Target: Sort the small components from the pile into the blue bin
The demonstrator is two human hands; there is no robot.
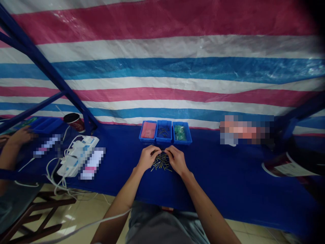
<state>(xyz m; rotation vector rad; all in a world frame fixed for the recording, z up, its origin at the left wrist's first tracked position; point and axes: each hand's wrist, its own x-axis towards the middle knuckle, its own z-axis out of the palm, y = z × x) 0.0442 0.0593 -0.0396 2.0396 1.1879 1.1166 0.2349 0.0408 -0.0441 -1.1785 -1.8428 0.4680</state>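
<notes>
My left hand [147, 158] and my right hand [177, 158] are close together over the blue table, fingertips pinched. A thin, stick-like piece [163, 151] spans the small gap between them, one end in each pinch; its exact kind is too small to make out. Just below my fingers lies a loose pile of thin dark and brass-coloured sticks [161, 164]. Behind my hands three blue bins stand in a row: the left bin [147, 139] holds pink-red packets, the middle bin [164, 139] some thin dark pieces, the right bin [182, 142] green-and-clear bags.
White power strips [76, 159] with tangled cables lie to the left, beside a blurred-out phone-like item [92, 164]. A dark red cup [74, 122] stands behind them; another cup [289, 166] is at right. A co-worker's hand [21, 136] shows far left. Blue frame bars [48, 69] slant overhead.
</notes>
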